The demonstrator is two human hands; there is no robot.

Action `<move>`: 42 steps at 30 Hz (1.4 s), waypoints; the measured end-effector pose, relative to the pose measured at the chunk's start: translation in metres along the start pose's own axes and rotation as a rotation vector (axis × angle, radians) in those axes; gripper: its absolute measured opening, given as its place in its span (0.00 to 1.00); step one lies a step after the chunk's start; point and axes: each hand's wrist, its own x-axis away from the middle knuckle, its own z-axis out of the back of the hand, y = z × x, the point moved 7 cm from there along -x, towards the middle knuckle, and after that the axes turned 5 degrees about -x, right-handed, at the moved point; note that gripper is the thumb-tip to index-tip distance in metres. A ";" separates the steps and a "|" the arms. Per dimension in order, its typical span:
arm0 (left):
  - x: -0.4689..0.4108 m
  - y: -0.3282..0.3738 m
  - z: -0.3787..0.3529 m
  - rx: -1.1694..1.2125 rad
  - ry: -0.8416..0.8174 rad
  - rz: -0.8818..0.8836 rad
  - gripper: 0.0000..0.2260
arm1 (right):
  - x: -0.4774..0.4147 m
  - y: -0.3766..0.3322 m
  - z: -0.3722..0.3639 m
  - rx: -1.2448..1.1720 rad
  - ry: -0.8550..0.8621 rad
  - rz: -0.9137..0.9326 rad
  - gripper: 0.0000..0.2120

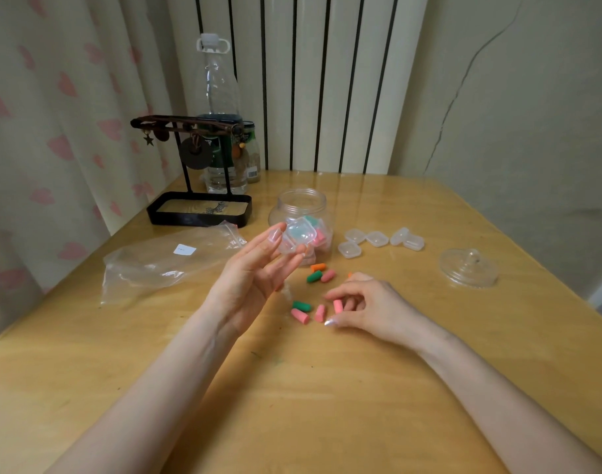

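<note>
The left hand [255,282] is raised over the counter [326,388], its fingers [273,236] curled round a small clear box [289,246] held just in front of the open jar [301,206]. The right hand [374,306] sits low at the counter, thumb and fingers pinching a pink plug [337,306], with three loose plugs [301,306] lying just to its left. Spare boxes [374,238] and a lid [468,268] lie right of the jar, a bag [162,261] to its left.
</note>
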 end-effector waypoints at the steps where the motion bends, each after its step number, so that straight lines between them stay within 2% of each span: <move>1: 0.000 -0.001 -0.001 -0.009 -0.009 0.004 0.17 | 0.000 0.000 -0.002 0.020 -0.015 0.001 0.20; 3: 0.001 -0.002 -0.003 -0.024 -0.029 0.012 0.17 | -0.001 -0.003 -0.004 0.069 -0.015 0.020 0.23; 9: 0.002 -0.006 -0.005 -0.043 -0.045 0.018 0.19 | -0.002 -0.012 -0.011 0.049 0.080 0.070 0.11; 15: 0.002 -0.006 -0.004 -0.016 -0.014 0.007 0.18 | -0.002 -0.018 -0.008 0.038 0.178 0.072 0.16; 19: 0.003 -0.005 -0.005 -0.008 -0.020 0.011 0.18 | -0.003 -0.015 -0.010 0.096 0.029 0.036 0.23; 21: 0.003 -0.006 -0.005 0.002 -0.024 0.016 0.16 | -0.003 -0.011 -0.008 0.082 0.007 0.003 0.20; 24: 0.002 -0.007 -0.005 0.009 -0.028 0.028 0.13 | -0.003 -0.006 -0.001 0.039 0.100 -0.033 0.14; 27: 0.002 -0.006 -0.005 0.002 -0.030 0.027 0.12 | -0.002 -0.006 -0.002 -0.071 0.162 -0.023 0.16; 32: 0.001 -0.007 -0.003 0.001 -0.036 0.028 0.13 | -0.003 -0.015 -0.013 0.039 0.118 0.062 0.17; 37: -0.002 -0.009 -0.002 -0.080 -0.039 0.019 0.18 | 0.000 -0.019 -0.017 0.068 0.137 0.108 0.08; 39: -0.003 -0.009 -0.001 -0.087 -0.038 0.014 0.20 | 0.001 -0.021 -0.009 -0.005 0.192 0.096 0.07; 42: -0.003 -0.010 -0.004 -0.109 -0.072 0.007 0.21 | 0.009 -0.031 0.026 -0.287 0.383 0.147 0.08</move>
